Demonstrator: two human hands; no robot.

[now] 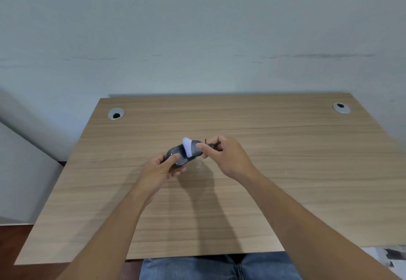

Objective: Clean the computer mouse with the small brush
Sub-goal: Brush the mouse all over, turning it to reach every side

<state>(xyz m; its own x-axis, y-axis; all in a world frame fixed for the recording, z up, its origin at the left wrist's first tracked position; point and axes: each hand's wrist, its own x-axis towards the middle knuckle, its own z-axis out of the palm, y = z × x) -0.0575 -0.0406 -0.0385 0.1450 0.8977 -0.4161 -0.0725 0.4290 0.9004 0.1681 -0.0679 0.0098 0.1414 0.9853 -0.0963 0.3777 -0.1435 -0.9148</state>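
Note:
A dark grey computer mouse [178, 156] is held above the middle of the wooden desk [285, 170], tilted with its underside toward me. My left hand [161, 170] grips it from the near left. My right hand [228, 158] pinches the dark handle of a small brush [190, 149]. The brush's pale lilac bristles lie against the mouse's far right end. Most of the handle is hidden by my fingers.
Two round grey cable grommets sit in the desk's far corners, one at the left [116, 114] and one at the right [341, 108]. A pale wall rises right behind the desk. My knees in blue jeans [219, 266] are under the near edge.

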